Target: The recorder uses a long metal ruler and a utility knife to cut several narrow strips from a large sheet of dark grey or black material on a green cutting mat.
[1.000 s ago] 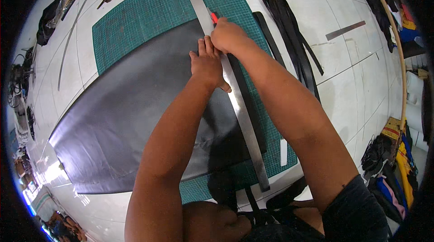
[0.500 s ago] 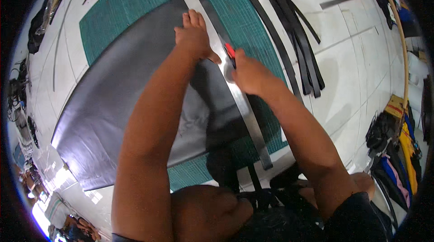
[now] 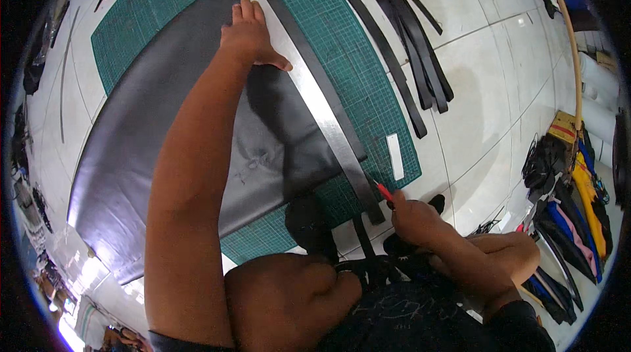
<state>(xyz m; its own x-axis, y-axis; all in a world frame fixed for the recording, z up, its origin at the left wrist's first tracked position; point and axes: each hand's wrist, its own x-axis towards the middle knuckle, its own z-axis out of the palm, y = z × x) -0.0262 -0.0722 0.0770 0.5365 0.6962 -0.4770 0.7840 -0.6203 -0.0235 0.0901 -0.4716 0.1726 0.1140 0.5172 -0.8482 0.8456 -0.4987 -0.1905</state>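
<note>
Steel ruler [image 3: 319, 105] pressed near its far end, red cutter [image 3: 385, 191] out by its near end.
From my remote seat I see the left hand [image 3: 248, 35] laid flat, fingers stretched out and thumb spread wide onto the ruler, which lies along the black sheet [image 3: 177, 109] on the green cutting mat [image 3: 355, 76]; the right hand [image 3: 415, 222] is curled around the cutter, just beside the ruler's lower end. With pressure on one part only, I judge the ruler could pivot if a blade leaned on its unheld end. That thumb reaches across the metal, so a blade riding over the edge could nick it. Creases might let the sheet creep. The blade is too small here for me to judge its exposed length.
</note>
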